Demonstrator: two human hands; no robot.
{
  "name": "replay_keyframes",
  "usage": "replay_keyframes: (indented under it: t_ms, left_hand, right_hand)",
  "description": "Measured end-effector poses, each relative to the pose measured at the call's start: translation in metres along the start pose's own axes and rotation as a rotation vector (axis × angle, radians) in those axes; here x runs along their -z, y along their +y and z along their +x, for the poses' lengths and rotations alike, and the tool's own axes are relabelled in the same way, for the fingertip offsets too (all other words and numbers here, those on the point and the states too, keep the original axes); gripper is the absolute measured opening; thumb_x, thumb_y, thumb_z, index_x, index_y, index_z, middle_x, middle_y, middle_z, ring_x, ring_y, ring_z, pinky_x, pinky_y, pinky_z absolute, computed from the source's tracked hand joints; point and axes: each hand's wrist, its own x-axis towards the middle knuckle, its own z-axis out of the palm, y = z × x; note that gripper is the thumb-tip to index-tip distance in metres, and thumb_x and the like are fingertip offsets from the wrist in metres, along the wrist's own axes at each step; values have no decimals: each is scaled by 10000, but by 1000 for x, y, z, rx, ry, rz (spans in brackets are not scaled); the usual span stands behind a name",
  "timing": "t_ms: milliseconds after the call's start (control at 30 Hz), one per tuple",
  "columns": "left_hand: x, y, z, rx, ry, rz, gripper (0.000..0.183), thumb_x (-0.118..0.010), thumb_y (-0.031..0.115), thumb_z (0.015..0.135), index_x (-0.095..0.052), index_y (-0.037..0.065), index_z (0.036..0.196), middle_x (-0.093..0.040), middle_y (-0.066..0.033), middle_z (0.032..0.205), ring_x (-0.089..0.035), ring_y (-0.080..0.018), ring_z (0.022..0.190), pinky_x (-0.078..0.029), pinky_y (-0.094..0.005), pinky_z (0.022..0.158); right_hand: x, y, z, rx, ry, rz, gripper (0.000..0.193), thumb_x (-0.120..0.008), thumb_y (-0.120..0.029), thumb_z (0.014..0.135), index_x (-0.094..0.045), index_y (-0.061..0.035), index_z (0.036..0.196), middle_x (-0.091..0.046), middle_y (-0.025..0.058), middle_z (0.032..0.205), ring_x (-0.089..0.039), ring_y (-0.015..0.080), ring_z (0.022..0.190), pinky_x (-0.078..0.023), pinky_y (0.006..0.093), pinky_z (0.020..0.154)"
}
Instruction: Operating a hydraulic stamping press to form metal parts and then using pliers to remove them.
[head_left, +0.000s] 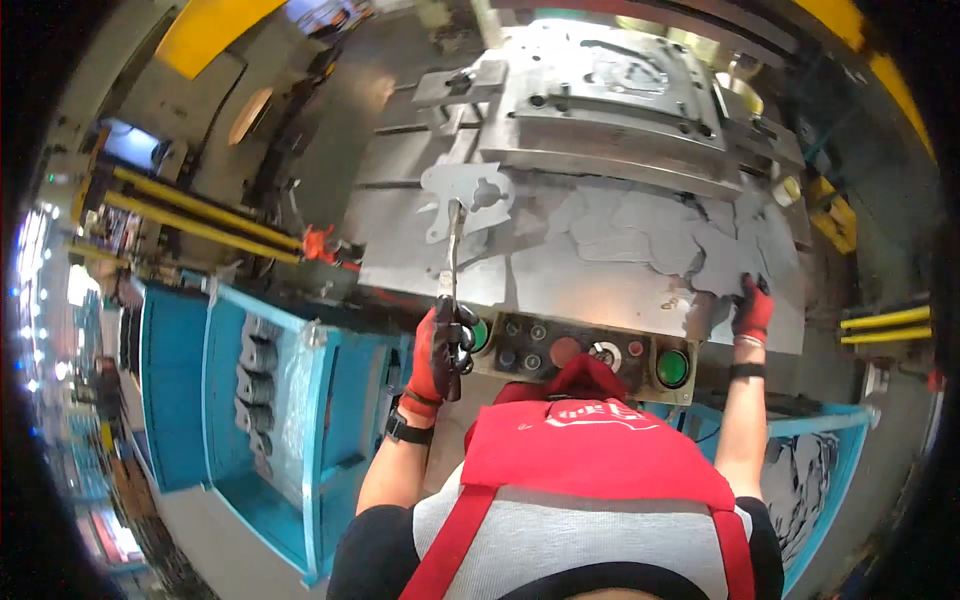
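Right now, your left hand is closed around the handles of long tongs, while your right hand is at the near right of the table; whether its fingers hold anything cannot be told from this view. Past your left glove, the tongs reach away from you to a flat metal plate with a cut-out hole, over the left part of the table. Their tip meets the plate, though how firmly it bites, and whether the plate is slightly raised, is unclear. If the bite is shallow or off-centre, the plate could twist or slide off the tip. Beside your right hand spread grey patches, either thin sheet or a wet film; sharp edges could snag your glove, or slickness could make your hand slip. Between you and the table, the control panel is close to your left wrist, so a low forearm could brush a button. Farther off, behind the plate, stands the heavy metal block; a careless swing of the tongs could knock against it. Blue bins with metal parts flank you, and their rims could catch an elbow.
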Motion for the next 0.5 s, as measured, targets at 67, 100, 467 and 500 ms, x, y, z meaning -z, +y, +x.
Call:
replay_keyframes:
  t_ms: [67,100,467,500]
  left_hand:
    - [16,-15,0,-44,12,47,435,-423,471,903,-540,59,826,-440,21,548,-382,-48,382,-310,-189,346]
    - [22,-20,0,-7,23,12,438,-425,474,901,-543,58,826,-444,20,547,-384,-50,380,-313,-191,345]
    - [47,-59,34,21,134,-160,214,-498,276,890,-535,82,807,-482,10,557,-430,-71,395,-345,-217,330]
    - [43,-54,31,3,126,-147,218,-497,278,892,-532,83,802,-484,14,560,-429,-67,397,-341,-208,333]
  right_hand:
    - [14,-3,-3,100,-39,-39,435,-643,-189,787,-518,-7,1162,-565,74,1050,-562,152,837,-488,288,625]
    - [12,-10,-8,81,-15,-15,356,-636,-213,806,-564,-22,1099,-564,71,1048,-560,147,842,-484,286,623]
    - [-124,-145,-41,273,-339,199,320,-558,-117,841,-541,-57,1155,-593,8,1017,-582,84,792,-480,205,578]
    - [-148,-154,-41,266,-339,234,302,-557,-104,837,-548,-54,1134,-595,12,1002,-582,91,780,-484,216,580]
